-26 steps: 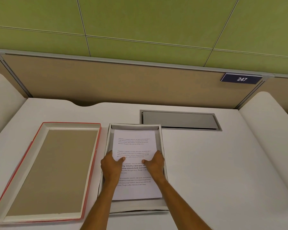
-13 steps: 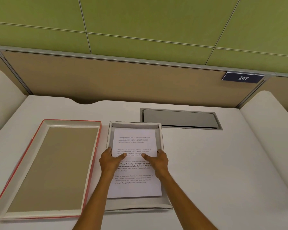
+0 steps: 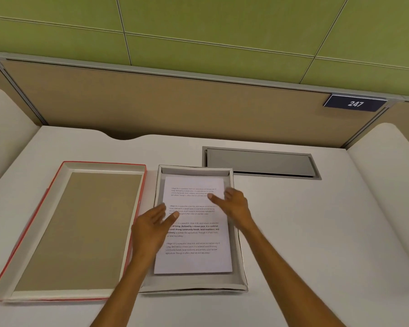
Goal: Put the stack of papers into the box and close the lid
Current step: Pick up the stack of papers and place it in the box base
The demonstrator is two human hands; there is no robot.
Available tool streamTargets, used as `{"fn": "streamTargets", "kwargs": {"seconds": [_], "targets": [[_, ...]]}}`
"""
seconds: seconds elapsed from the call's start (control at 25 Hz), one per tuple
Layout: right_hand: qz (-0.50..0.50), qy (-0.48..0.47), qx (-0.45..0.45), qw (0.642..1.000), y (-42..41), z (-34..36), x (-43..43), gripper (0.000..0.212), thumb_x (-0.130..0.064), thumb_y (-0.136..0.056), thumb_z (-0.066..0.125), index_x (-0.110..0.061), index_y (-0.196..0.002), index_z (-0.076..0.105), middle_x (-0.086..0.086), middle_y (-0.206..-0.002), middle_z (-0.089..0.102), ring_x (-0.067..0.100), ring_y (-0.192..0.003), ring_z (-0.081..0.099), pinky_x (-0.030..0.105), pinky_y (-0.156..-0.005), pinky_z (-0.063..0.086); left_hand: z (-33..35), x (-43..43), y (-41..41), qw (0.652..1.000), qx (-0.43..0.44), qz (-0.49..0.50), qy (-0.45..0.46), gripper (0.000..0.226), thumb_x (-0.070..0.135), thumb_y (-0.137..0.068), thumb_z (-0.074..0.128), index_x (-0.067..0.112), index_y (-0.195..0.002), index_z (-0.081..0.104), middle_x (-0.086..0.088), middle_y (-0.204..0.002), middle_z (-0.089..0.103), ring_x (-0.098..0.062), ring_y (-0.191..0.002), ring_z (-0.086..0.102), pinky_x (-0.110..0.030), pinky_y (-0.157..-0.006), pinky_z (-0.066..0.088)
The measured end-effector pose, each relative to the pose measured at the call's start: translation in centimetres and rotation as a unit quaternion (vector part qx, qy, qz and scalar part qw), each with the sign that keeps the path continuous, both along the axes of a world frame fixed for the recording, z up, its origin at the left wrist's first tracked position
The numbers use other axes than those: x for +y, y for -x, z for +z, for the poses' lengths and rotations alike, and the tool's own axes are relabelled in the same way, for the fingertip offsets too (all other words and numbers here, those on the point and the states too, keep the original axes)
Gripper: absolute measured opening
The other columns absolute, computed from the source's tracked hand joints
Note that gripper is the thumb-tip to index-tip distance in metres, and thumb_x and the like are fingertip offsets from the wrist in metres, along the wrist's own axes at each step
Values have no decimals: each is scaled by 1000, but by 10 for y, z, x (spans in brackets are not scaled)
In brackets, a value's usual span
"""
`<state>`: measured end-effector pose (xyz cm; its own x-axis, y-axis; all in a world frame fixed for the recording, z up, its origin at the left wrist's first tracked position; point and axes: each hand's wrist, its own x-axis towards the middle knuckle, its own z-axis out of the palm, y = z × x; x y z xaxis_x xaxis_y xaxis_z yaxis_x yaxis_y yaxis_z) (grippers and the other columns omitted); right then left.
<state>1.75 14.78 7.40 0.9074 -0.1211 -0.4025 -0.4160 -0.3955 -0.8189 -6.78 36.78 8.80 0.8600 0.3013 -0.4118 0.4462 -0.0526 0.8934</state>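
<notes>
**Papers in, lid next**

Both hands are open and empty: left hand [image 3: 151,228] and right hand [image 3: 235,204] hover over the papers [image 3: 194,232] lying flat in the box [image 3: 242,283]. Lid [image 3: 81,230] sits upturned beside it. If I flip it sloppily, a rim could snag the box wall.

Even soft light, faint shadows; wide-angle bending at edges; hands slightly motion-blurred.

- Stack of papers [image 3: 194,232] lay flat inside box [image 3: 242,263].
- Lid [image 3: 29,232] sat inside-up just left of box on surface [image 3: 316,232].
- Left hand [image 3: 151,228] and right hand [image 3: 234,204] spread loose over the papers, fingers [image 3: 216,200] empty.
</notes>
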Motion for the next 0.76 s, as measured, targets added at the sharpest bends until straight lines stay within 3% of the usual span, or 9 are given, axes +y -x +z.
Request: {"fn": "streamTargets", "kwargs": {"seconds": [0.04,0.08,0.12,0.2,0.28,0.4,0.56,0.68,0.76], "targets": [[34,2,-11,999,-12,8,1,73,-43,-76,80,-6,-133,52,8,-133,60,23,-123,57,25,-98,47,5,-3,14,993,38,22,114,63,35,-62,88,11,-117,71,-8,-118,73,-23,-107,71,-31,-86,59],[78,19,-22,997,-25,14,3,77,-43,-78,78,-7,-139,49,9,-140,56,23,-128,55,31,-103,44,6,-9,28,963,111,30,245,61,32,-61,88,4,-113,70,-15,-113,75,-27,-102,73,-35,-81,62],[128,42,-35,990,-39,18,6,76,-42,-79,77,-8,-140,48,8,-142,55,23,-129,54,34,-105,43,7,-18,41,910,198,37,363,60,26,-65,86,-5,-113,66,-24,-111,73,-34,-101,73,-41,-78,63],[227,92,-54,968,-65,21,14,71,-40,-81,77,-9,-139,51,9,-140,57,23,-128,55,35,-106,44,5,-32,63,815,310,63,485,58,15,-75,79,-14,-119,55,-37,-115,66,-46,-106,68,-52,-86,59],[289,140,-55,945,-86,20,20,70,-39,-80,77,-10,-138,52,9,-139,58,23,-127,56,35,-107,43,0,-39,74,776,327,105,528,48,9,-80,75,-5,-121,55,-40,-121,60,-52,-110,63,-58,-97,51],[335,172,-44,925,-111,12,27,70,-38,-81,77,-11,-140,51,8,-140,57,24,-128,54,33,-106,40,-3,-38,71,773,320,132,532,38,5,-81,74,7,-116,60,-41,-116,63,-55,-112,60,-63,-103,44],[346,159,-56,923,-131,6,39,63,-31,-77,82,-8,-131,60,10,-129,65,22,-119,61,25,-100,44,-14,-38,63,792,333,106,501,44,0,-75,77,6,-116,63,-35,-118,65,-52,-117,58,-62,-105,43],[326,140,-79,932,-139,2,46,48,-22,-74,85,-5,-116,69,11,-111,73,22,-100,70,32,-96,55,-23,-38,60,795,336,122,490,49,-1,-72,78,6,-117,62,-34,-123,63,-50,-118,59,-61,-105,43],[333,137,-62,931,-139,-3,48,48,-21,-73,86,-5,-115,70,12,-111,73,22,-98,71,33,-95,56,-27,-38,60,795,336,125,490,49,-1,-75,77,8,-120,61,-33,-122,64,-49,-116,60,-61,-104,44]]}}
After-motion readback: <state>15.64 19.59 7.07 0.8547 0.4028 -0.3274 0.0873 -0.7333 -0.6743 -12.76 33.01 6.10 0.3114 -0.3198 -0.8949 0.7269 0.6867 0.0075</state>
